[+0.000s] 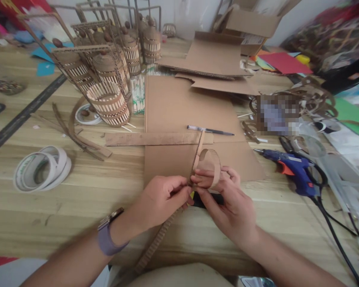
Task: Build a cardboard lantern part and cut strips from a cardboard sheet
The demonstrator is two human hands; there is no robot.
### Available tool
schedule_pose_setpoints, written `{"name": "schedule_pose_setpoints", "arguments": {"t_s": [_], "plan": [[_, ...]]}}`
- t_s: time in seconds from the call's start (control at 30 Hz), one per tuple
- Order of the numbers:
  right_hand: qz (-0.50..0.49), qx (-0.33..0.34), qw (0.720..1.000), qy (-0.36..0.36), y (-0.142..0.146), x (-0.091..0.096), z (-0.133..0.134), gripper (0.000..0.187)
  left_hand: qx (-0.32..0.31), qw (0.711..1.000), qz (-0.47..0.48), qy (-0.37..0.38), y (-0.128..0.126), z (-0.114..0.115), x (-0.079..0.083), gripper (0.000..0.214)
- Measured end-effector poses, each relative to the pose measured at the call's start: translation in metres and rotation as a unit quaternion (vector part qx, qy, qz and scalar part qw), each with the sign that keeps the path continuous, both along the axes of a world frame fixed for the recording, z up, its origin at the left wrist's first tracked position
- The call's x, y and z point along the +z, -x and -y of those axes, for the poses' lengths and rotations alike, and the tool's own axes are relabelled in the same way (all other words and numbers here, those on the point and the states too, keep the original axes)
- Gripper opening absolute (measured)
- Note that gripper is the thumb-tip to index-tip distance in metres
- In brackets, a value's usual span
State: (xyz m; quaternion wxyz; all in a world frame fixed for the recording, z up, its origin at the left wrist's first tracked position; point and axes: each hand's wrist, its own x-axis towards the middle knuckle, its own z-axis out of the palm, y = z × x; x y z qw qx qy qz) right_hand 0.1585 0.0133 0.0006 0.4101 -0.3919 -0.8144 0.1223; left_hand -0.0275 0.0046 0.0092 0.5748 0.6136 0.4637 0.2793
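My left hand [164, 197], with a watch on its wrist, pinches a narrow cardboard strip [160, 235] whose corrugated length trails down toward the table's front edge. My right hand [227, 199] grips the same strip close beside the left fingertips. From between the hands, a thin part rises and curls into a loop [217, 165] over the right fingers. Under the right hand, a black and yellow object [208, 199] is mostly hidden. Beyond the hands lie a flat cardboard sheet [185, 103], a longer cardboard strip [155, 138] and a pen [211, 130].
A blue glue gun [296, 165] with a black cable lies at the right. Tape rolls [42, 169] rest at the left. Several stick-and-cardboard lanterns [107, 103] stand at the back left. Cardboard pieces [212, 56] and a box [251, 24] are at the back.
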Motion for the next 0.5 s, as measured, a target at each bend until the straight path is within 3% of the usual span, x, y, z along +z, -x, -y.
{"name": "schedule_pose_setpoints", "arguments": {"t_s": [0.17,0.5], "plan": [[0.005,-0.026,0.999,0.034,-0.0014,0.0041,0.0004,0.017,-0.011,1.000,-0.027,-0.007,0.0014,0.0008,-0.0001,0.026],[0.012,0.017,1.000,-0.012,0.0025,0.0003,0.0004,0.015,0.005,0.999,0.030,0.015,0.0010,-0.0034,-0.0042,0.026]]}}
